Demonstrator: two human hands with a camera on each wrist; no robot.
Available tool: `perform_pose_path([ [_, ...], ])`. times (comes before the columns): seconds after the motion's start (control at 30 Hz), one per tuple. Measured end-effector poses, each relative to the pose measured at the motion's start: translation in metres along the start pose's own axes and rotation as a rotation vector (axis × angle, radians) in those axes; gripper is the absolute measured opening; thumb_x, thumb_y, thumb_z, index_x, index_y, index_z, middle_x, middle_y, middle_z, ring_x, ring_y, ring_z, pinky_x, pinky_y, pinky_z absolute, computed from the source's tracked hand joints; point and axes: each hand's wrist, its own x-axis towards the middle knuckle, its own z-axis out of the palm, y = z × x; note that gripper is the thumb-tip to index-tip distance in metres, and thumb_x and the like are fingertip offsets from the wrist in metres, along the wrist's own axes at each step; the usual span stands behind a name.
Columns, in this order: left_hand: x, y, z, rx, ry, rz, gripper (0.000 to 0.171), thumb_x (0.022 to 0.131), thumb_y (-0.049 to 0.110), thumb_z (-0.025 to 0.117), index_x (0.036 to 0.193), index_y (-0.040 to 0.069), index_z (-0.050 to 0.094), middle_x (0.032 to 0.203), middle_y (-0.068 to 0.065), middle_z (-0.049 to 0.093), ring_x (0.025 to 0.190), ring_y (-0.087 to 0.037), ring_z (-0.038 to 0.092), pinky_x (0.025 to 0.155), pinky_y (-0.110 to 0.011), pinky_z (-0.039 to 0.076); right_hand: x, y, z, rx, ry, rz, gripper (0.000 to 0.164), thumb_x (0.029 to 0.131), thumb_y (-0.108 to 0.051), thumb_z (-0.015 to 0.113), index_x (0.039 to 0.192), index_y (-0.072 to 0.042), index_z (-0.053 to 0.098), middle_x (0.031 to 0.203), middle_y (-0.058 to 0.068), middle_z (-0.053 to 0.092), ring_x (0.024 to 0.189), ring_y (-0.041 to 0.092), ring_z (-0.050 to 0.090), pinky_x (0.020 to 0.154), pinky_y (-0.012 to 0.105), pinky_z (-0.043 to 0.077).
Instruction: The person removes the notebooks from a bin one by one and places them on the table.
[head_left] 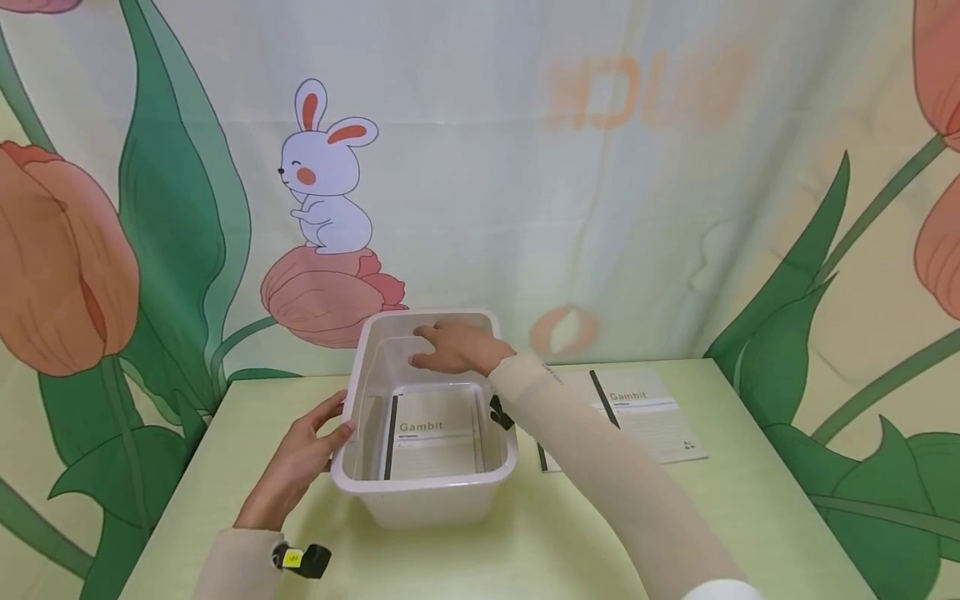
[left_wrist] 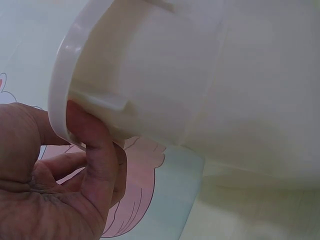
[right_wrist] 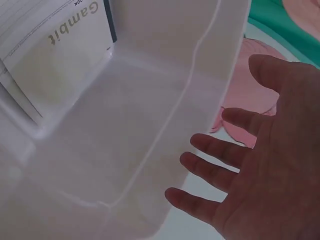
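Observation:
A white plastic bin point(head_left: 420, 484) stands on the table, with a notebook point(head_left: 437, 446) marked "Gambit" lying flat on its bottom. Pages along one edge of that notebook show in the right wrist view; more may lie under the top cover. My left hand point(head_left: 300, 454) grips the bin's left rim, thumb on one side and fingers curled under the lip point(left_wrist: 59, 92). Over the far end of the bin hangs my right hand point(head_left: 459, 347), fingers spread and holding nothing. Its fingers point(right_wrist: 212, 172) are extended near the bin's far rim in the right wrist view.
To the right of the bin, more "Gambit" notebooks point(head_left: 654, 421) with dark spines lie on the pale green table point(head_left: 592, 533), partly behind my right forearm. A curtain point(head_left: 480, 167) printed with tulips and a rabbit hangs right behind the table.

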Motion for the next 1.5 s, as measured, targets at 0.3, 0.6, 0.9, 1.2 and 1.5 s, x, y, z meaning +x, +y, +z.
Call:
perform_pose_path([
  [0.3, -0.005, 0.000, -0.001, -0.005, -0.002, 0.000, 0.063, 0.102, 0.021, 0.053, 0.157, 0.020, 0.024, 0.159, -0.016, 0.029, 0.132, -0.042, 0.045, 0.092, -0.049, 0.055, 0.029, -0.013, 0.032, 0.102, -0.105, 0.097, 0.066, 0.093, -0.056, 0.054, 0.152, -0.032, 0.036, 0.158, -0.001, 0.037, 0.144, 0.020, 0.037, 0.117, 0.047, 0.033],
  [0.6, -0.005, 0.002, -0.001, -0.013, 0.000, -0.011, 0.064, 0.102, 0.022, 0.053, 0.158, 0.021, 0.023, 0.159, -0.016, 0.028, 0.135, -0.043, 0.043, 0.096, -0.053, 0.052, 0.049, -0.014, 0.078, 0.037, -0.223, 0.172, 0.064, 0.090, -0.056, 0.058, 0.146, -0.029, 0.048, 0.151, -0.006, 0.048, 0.138, 0.017, 0.044, 0.115, 0.039, 0.036],
  [0.9, -0.004, 0.002, 0.000, -0.014, 0.000, -0.013, 0.062, 0.102, 0.021, 0.053, 0.157, 0.022, 0.025, 0.158, -0.015, 0.030, 0.133, -0.040, 0.045, 0.095, -0.051, 0.053, 0.058, -0.014, 0.093, 0.050, -0.294, 0.179, 0.062, 0.088, -0.057, 0.058, 0.143, -0.027, 0.051, 0.151, -0.005, 0.047, 0.139, 0.017, 0.044, 0.116, 0.041, 0.035],
  [1.2, -0.002, 0.002, -0.001, -0.012, 0.008, -0.018, 0.062, 0.102, 0.022, 0.053, 0.157, 0.023, 0.024, 0.159, -0.015, 0.030, 0.134, -0.040, 0.044, 0.096, -0.052, 0.053, 0.064, -0.011, 0.097, 0.071, -0.305, 0.178, 0.067, 0.086, -0.055, 0.061, 0.147, -0.032, 0.045, 0.155, -0.006, 0.042, 0.143, 0.018, 0.039, 0.118, 0.042, 0.031],
  [1.5, -0.003, 0.002, 0.000, -0.010, 0.001, -0.009, 0.061, 0.102, 0.021, 0.053, 0.157, 0.022, 0.025, 0.157, -0.016, 0.031, 0.131, -0.041, 0.048, 0.093, -0.050, 0.055, 0.063, -0.010, 0.100, 0.105, -0.295, 0.224, 0.070, 0.083, -0.053, 0.065, 0.147, -0.032, 0.045, 0.154, -0.005, 0.044, 0.140, 0.016, 0.043, 0.115, 0.041, 0.035],
])
